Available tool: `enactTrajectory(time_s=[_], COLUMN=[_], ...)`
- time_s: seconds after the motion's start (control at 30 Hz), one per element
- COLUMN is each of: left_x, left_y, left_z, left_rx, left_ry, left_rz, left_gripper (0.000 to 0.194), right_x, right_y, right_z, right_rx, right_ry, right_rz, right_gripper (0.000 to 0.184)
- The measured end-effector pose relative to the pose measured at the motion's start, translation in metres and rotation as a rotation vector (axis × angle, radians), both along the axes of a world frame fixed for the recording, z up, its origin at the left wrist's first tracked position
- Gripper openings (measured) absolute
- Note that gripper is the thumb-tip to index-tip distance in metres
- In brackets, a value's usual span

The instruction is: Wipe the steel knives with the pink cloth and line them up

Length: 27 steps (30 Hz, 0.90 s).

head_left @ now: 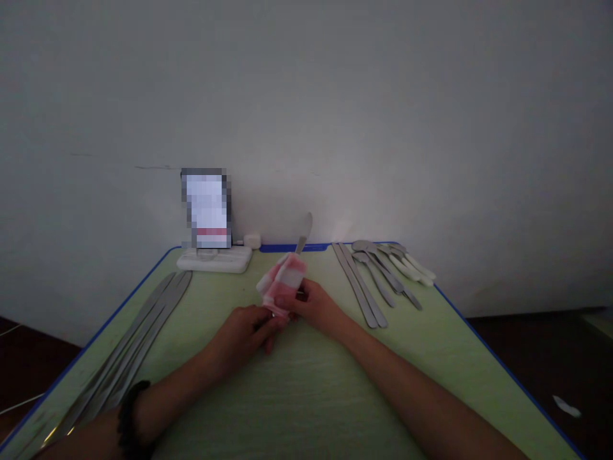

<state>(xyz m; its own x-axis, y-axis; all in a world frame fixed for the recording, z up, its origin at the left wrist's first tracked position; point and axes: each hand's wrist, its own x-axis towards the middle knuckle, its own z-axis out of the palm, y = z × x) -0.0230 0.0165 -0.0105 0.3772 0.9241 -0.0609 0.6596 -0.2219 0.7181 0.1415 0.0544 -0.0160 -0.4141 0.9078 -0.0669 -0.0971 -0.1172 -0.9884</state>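
Observation:
A table knife (303, 234) points up and away over the middle of the table, its blade showing above a pink-and-white checked cloth (290, 276). My right hand (313, 303) is closed on the cloth, which is folded around the knife. Just below, my left hand (251, 329) has its fingers closed at the knife's near end and the cloth's lower edge. The cloth and my fingers hide most of the handle.
Several knives (151, 319) lie along the left side of the green table (287, 409). At the right are two flat metal pieces (359, 284), spoons (376, 278) and white-handled cutlery (407, 267). A phone (207, 211) stands on a white stand (215, 260), near a white plug (252, 241).

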Motion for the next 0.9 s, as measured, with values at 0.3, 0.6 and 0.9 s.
enactTrajectory(time_s=[0.3, 0.6, 0.9], left_x=[0.0002, 0.0009, 0.0011], left_y=[-0.0001, 0.0001, -0.0013], left_z=[-0.0001, -0.0031, 0.0017], left_rx=[0.014, 0.031, 0.041], left_ry=[0.006, -0.04, -0.026], left_rz=[-0.004, -0.033, -0.028], left_gripper=[0.044, 0.039, 0.043], right_x=[-0.0024, -0.0001, 0.001], right_y=[0.0009, -0.0001, 0.0016], right_z=[-0.0049, -0.0031, -0.007], right_rx=[0.029, 0.079, 0.023], right_ry=[-0.014, -0.021, 0.045], right_rz=[-0.027, 0.001, 0.042], right_gripper=[0.034, 0.04, 0.037])
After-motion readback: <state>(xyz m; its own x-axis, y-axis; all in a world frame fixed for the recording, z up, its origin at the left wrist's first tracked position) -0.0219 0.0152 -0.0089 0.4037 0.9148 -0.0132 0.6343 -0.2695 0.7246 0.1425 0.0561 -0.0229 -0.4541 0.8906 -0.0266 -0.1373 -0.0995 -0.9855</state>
